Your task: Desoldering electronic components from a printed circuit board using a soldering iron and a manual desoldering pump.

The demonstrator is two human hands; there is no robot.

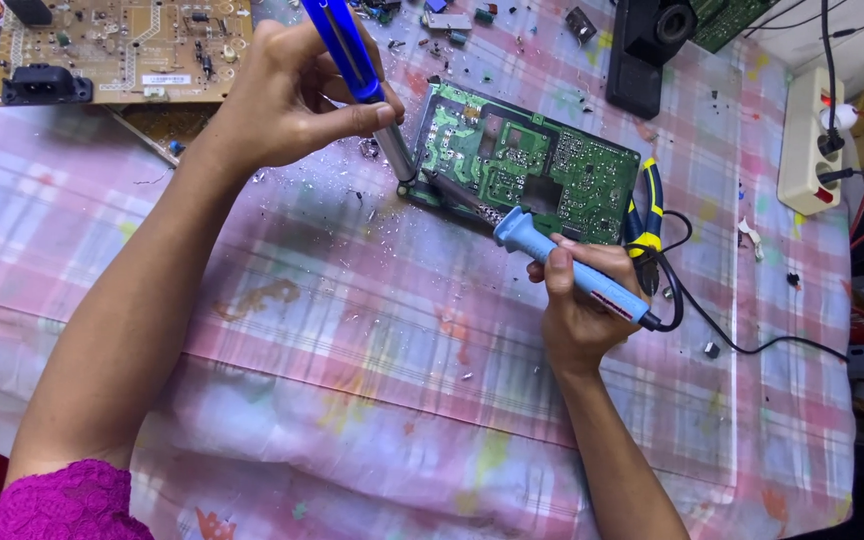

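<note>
Right hand (582, 300) fist-gripping light-blue soldering iron (567, 262) by handle, tip on near-left corner of green circuit board (522, 165), centre-far on cloth. Left hand (297, 95) pinching blue desoldering pump (357, 65), nozzle at same corner. Board: light, rigid, fragile; hold by edges. Iron tip likely hot; handle only.

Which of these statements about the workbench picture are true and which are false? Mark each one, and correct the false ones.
1. The right hand holds a light blue soldering iron. True.
2. The left hand is empty. False: it grips a blue desoldering pump with a silver tip.
3. The iron's tip rests on a green circuit board. True.
4. The tan circuit board lies at the bottom right of the table. False: it lies at the top left.
5. Pliers with blue and yellow handles lie just right of the green board. True.
6. The tablecloth is plain black. False: it is a pink and white check.
</note>
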